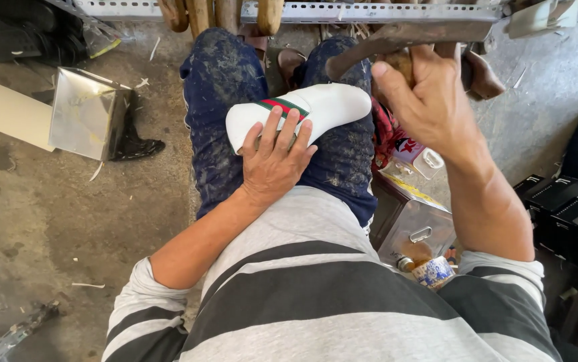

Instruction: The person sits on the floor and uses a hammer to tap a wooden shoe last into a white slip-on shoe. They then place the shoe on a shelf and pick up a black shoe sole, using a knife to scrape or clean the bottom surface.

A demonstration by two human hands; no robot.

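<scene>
The white shoe (315,107) lay on the person's lap, under the spread fingers of the left hand (272,161), which pressed it flat and were not curled around it. Beyond the fingertips, the right hand (423,100) was closed tightly around a hammer (396,37), raised above the shoe's far end.

A grey shirt (315,295) with broad black stripes is worn, sleeves pushed above the elbows; dark blue trousers (225,87), dusted with pale specks, are seen.
</scene>
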